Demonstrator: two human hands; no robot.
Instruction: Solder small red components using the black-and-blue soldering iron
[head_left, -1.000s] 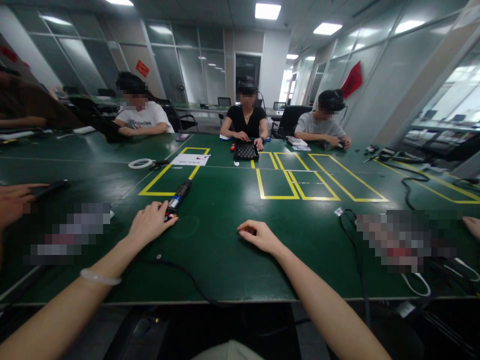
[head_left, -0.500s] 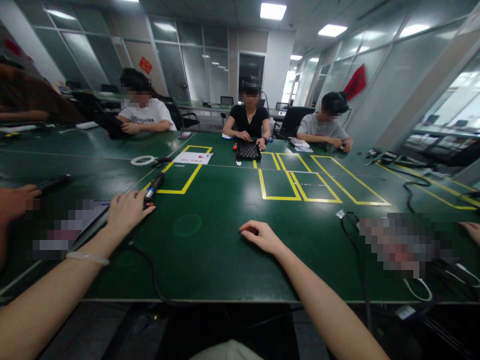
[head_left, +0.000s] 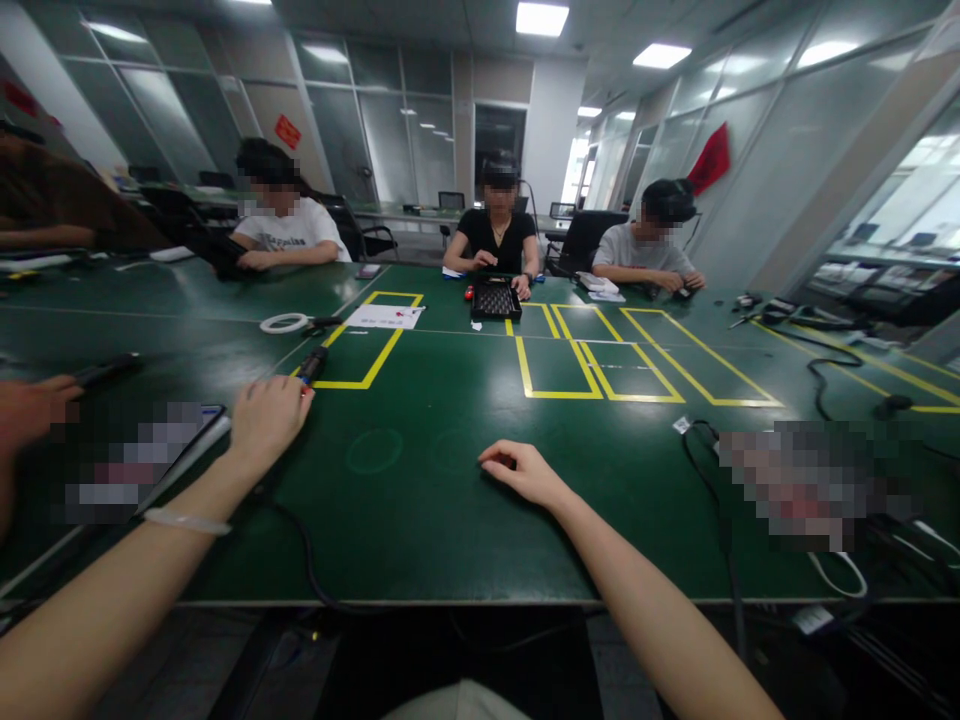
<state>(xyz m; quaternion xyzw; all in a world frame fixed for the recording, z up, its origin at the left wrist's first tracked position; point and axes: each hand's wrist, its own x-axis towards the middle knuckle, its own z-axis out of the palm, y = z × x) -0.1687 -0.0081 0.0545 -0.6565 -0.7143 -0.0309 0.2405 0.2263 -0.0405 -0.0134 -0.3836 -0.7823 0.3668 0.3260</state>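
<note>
My left hand (head_left: pixel 268 422) lies over a dark cylindrical tool (head_left: pixel 315 362) with a blue band, its fingers curled round the near part. Only the tool's far end shows; the rest is under my fingers. A pale bracelet circles that wrist. My right hand (head_left: pixel 525 472) rests on the green table (head_left: pixel 420 540), loosely closed, thumb and forefinger curled towards each other with nothing visible between them. Faint rings mark the surface between my hands.
A phone (head_left: pixel 169 455) lies left of my left forearm, near another person's hand (head_left: pixel 37 405). Yellow tape (head_left: pixel 562 396) outlines areas ahead. A white ring (head_left: pixel 285 323) and a paper sheet (head_left: pixel 386 317) lie beyond. Across sits a person with a black tray (head_left: pixel 495 298). Cables (head_left: pixel 709 470) run at right.
My left hand has shifted slightly right and its fingers have closed further over the tool, hiding more of it. My right hand stays put. The person opposite has lifted a hand from the tray.
</note>
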